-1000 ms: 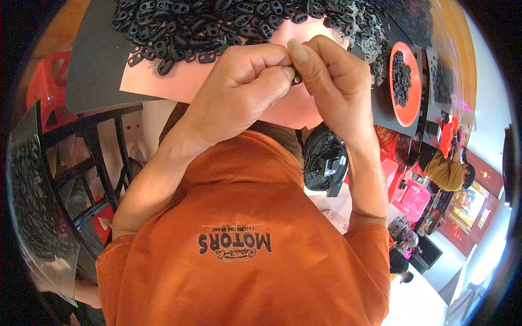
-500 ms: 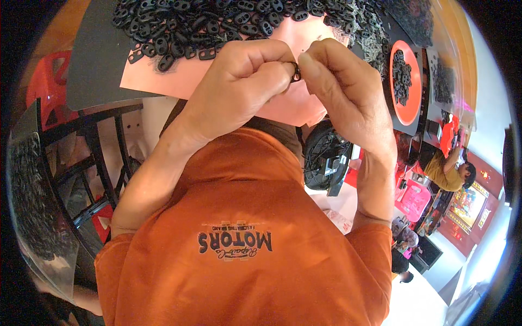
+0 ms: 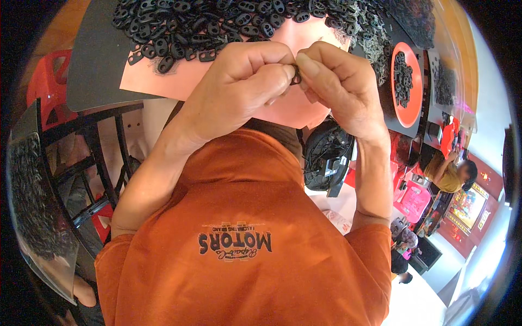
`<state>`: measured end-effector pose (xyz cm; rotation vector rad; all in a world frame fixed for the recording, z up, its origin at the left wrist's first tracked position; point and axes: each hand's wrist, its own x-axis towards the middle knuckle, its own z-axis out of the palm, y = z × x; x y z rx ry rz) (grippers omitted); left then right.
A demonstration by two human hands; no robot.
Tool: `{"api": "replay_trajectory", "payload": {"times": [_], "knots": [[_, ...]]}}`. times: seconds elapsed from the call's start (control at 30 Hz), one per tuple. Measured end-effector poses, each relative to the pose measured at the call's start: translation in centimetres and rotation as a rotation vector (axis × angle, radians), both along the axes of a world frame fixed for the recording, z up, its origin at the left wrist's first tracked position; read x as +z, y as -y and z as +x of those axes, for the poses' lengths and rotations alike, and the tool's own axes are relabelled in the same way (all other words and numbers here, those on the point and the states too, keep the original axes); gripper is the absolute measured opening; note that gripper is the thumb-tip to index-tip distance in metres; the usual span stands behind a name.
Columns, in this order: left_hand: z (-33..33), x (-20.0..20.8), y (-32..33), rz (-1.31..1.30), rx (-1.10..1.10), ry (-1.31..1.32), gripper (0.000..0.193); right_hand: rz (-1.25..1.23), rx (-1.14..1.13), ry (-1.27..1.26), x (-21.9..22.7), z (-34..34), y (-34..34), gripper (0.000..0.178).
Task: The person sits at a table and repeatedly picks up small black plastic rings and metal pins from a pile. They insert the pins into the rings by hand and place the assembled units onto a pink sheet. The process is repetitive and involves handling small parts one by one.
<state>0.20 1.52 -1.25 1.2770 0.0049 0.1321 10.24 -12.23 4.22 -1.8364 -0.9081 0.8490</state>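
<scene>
Between my two hands is a small black two-holed cord lock point(image 3: 296, 77), mostly covered by fingertips. My left hand point(image 3: 247, 81) is closed, pinching it between thumb and bent forefinger. My right hand point(image 3: 345, 81) is closed as well, its thumb and fingers pressed against the other side. Whether a smaller part sits in the right fingertips cannot be made out. Both hands are over a pink sheet point(image 3: 155, 79) near the table's front edge. Just beyond them lies a large heap of black cord locks point(image 3: 190, 24), many showing two holes.
Right of the heap lie many small silvery springs point(image 3: 371, 46). Further right, an orange-red oval tray point(image 3: 409, 117) holds small black parts. A red plastic stool point(image 3: 46, 81) and a black metal frame point(image 3: 89, 157) stand left. At the far right is another person point(image 3: 446, 174).
My right hand has shifted slightly left, and its fingertips now meet those of my left hand around the cord lock. My left hand has barely moved.
</scene>
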Motion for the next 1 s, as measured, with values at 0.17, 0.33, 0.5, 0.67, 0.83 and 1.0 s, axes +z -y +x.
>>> {"api": "replay_trajectory", "payload": {"times": [0.17,0.33,0.5,0.67,0.83,1.0], "knots": [[0.0,0.0,0.1,-0.013,0.019,0.020,0.022,-0.002,0.033,0.071,0.1,0.1,0.0,0.025],[-0.1,0.3,-0.2,-0.009,-0.021,-0.015,0.018,0.099,-0.018,0.104,-0.1,0.0,0.7,0.023],[-0.2,0.3,-0.3,-0.027,-0.038,-0.045,0.018,0.134,-0.020,0.096,-0.5,-0.1,0.8,0.018],[-0.2,0.3,-0.2,-0.013,-0.014,-0.052,0.018,0.062,-0.019,0.186,-0.4,-0.3,0.4,0.015],[-0.3,0.4,-0.1,0.025,0.003,-0.092,0.018,0.056,-0.019,0.325,-0.6,-0.7,0.2,0.013],[-0.1,-0.1,0.4,0.007,0.057,-0.016,0.019,0.103,0.057,0.558,-0.7,-0.8,0.0,0.012]]}}
